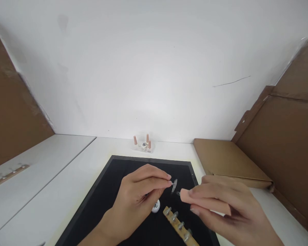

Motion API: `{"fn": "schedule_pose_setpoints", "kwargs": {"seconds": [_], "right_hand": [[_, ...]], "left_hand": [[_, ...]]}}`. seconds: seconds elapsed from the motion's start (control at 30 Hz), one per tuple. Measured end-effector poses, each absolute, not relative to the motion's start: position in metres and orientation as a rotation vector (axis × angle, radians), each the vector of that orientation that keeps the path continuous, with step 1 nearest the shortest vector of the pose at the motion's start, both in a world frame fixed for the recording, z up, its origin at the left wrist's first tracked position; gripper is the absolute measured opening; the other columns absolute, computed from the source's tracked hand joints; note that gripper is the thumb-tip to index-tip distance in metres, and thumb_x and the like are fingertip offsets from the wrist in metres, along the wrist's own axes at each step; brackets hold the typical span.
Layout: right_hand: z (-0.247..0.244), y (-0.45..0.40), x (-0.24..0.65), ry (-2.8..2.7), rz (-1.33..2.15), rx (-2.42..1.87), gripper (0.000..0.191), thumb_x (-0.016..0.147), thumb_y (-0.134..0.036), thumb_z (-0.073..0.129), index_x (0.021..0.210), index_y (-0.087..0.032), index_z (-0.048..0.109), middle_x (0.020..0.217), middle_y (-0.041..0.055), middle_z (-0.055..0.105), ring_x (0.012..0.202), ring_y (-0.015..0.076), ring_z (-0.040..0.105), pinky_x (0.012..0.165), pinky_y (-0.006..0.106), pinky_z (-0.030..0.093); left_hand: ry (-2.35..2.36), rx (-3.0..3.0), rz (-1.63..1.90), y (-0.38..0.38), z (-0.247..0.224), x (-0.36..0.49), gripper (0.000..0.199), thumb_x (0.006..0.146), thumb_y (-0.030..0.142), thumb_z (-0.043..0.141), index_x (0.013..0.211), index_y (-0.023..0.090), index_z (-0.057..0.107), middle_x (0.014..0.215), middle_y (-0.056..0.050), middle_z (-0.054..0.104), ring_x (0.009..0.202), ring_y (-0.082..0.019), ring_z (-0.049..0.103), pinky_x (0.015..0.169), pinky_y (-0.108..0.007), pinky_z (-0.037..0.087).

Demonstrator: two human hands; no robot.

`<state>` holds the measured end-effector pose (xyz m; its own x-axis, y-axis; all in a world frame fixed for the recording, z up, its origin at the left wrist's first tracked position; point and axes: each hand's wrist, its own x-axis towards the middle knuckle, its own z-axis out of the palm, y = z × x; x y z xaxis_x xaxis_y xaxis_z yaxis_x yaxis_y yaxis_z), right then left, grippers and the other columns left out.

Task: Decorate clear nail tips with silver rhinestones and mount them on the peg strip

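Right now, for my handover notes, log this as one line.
left hand: clear piece | right hand: pink handle | wooden strip: on black mat

Bright, diffuse light fills the view, strongest as a pale glow around the middle of the white wall (149, 68), which greys toward its upper corners. The cardboard panels (10, 99) at nine and three o'clock look dimmer. Soft, faint shadow lies behind the pink-capped bottles at six o'clock. The black mat (102, 201) shows little glare. Wide-angle stretching slants the outer edges; small clear parts near the fingertips look soft, their detail hard to tell.
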<state>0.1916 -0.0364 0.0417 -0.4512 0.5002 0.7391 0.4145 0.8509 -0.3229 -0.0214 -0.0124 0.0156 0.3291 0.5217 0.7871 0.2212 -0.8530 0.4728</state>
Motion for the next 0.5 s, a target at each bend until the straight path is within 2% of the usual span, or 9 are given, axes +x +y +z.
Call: {"fn": "schedule_pose_setpoints", "kwargs": {"seconds": [0.17,0.33,0.5], "right_hand": [[0.031,-0.038,0.196,-2.010,0.119,-0.717,0.022,0.086,-0.011,0.063,0.104,-0.025,0.064,0.077,-0.0014,0.075,0.056,0.0100,0.061,0.046,0.021,0.046],[0.032,-0.039,0.198,-1.961,0.066,-0.793,0.018,0.087,-0.013,0.063,0.101,-0.024,0.066,0.081,0.0024,0.076,0.062,0.0139,0.067,0.048,0.023,0.048],[0.044,-0.039,0.192,-2.076,0.117,-0.692,0.011,0.087,-0.015,0.063,0.094,-0.024,0.063,0.057,-0.0054,0.064,0.045,0.0091,0.055,0.040,0.020,0.042]], "left_hand": [[0.659,2.333,1.512,-0.017,0.014,-0.023,0.024,0.081,-0.008,0.061,0.086,0.011,0.076,0.087,-0.009,0.075,0.078,-0.014,0.070,0.065,-0.016,0.055],[0.682,2.320,1.498,-0.016,0.013,-0.024,0.025,0.081,-0.008,0.061,0.086,0.012,0.076,0.087,-0.009,0.075,0.076,-0.014,0.070,0.061,-0.016,0.054],[0.663,2.311,1.506,-0.014,0.016,-0.023,0.024,0.081,-0.008,0.062,0.085,0.011,0.076,0.086,-0.009,0.075,0.078,-0.014,0.070,0.067,-0.016,0.056]]}}
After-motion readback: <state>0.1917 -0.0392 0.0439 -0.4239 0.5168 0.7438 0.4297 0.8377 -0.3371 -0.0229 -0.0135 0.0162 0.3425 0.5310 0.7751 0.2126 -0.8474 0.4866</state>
